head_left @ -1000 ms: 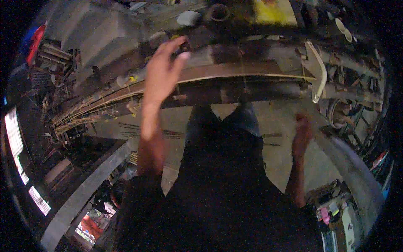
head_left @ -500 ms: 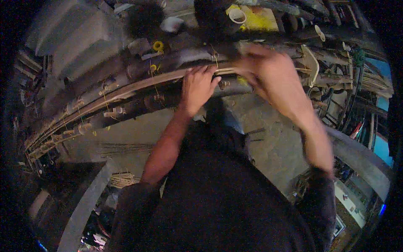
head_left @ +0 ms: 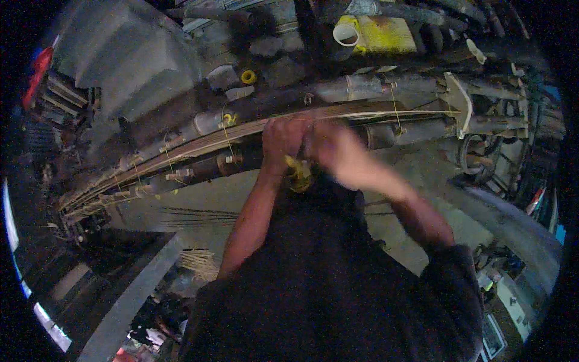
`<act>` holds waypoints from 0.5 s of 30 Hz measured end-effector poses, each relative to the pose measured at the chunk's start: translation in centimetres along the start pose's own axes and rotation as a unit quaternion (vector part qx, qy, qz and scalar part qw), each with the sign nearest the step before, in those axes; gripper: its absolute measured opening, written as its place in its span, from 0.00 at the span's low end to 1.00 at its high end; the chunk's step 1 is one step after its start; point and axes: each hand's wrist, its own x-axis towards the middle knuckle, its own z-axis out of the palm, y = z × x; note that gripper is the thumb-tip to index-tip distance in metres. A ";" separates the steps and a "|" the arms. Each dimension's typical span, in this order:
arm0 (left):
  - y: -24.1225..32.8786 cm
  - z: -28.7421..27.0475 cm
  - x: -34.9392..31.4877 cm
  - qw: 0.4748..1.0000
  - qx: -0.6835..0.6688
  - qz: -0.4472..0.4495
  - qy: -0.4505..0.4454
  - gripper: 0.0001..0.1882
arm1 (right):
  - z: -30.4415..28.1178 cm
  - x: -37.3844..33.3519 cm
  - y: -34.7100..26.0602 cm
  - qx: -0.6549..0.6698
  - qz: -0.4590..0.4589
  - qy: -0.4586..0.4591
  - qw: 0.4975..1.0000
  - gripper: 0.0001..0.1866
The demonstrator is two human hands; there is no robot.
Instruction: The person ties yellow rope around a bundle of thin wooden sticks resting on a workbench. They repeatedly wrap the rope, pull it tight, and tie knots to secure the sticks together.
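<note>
A long bundle of thin, pale strips (head_left: pixel 241 130) runs in a curve between two dark pipe-like rails, with yellow strings crossing it at several places. My left hand (head_left: pixel 284 142) is at the bundle near the middle, its fingers curled in; what they hold is hidden. Close against it on the right, my right hand (head_left: pixel 338 151) is smeared by motion, so its fingers do not show clearly. A yellow, tangled-looking thing (head_left: pixel 297 175) shows just below the hands, and I cannot tell whether either hand touches it. One yellow string (head_left: pixel 395 108) spans the rails farther right.
A pale V-shaped crosspiece (head_left: pixel 461 105) stands at the right end of the rails. Beyond them are a yellow ring-shaped roll (head_left: pixel 248 76), a white cup (head_left: pixel 346 35) and a yellow-stained board (head_left: pixel 386 35). Thin rods (head_left: pixel 199 217) lie on the floor at the left.
My right hand has come leftward and nearer, beside my left hand. The left hand's fingers have gone from lying over the strips to curled. The yellow tangled thing now shows below them.
</note>
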 end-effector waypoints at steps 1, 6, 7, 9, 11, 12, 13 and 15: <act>0.1 0.9 -0.3 0.999 -0.006 0.003 0.041 0.14 | 1.4 -3.9 1.6 0.026 0.082 -0.109 0.990 0.13; 2.0 -5.1 7.0 0.873 -0.460 -0.145 -0.067 0.18 | 9.4 -5.1 8.7 -0.209 0.029 -0.231 0.950 0.20; 2.4 -5.5 9.6 0.895 -0.398 -0.176 -0.094 0.18 | 9.1 -5.9 8.1 -0.198 0.075 -0.241 0.947 0.19; -0.9 -1.3 14.6 0.923 -0.307 -0.196 -0.120 0.19 | 5.7 -5.8 6.2 -0.201 0.137 -0.267 0.932 0.17; -6.5 7.2 15.3 0.946 -0.252 -0.170 -0.109 0.21 | 5.5 -6.5 5.7 -0.199 0.109 -0.272 0.935 0.19; -8.7 10.4 15.5 0.963 -0.220 -0.135 -0.080 0.22 | 5.4 -6.2 5.8 -0.202 0.097 -0.266 0.938 0.19; -9.3 11.3 15.7 0.963 -0.214 -0.122 -0.109 0.23 | 6.4 -6.1 7.2 -0.213 0.082 -0.265 0.937 0.19; -10.6 10.2 16.7 0.948 -0.210 -0.128 -0.200 0.24 | 8.6 -5.8 9.4 -0.236 0.036 -0.282 0.929 0.21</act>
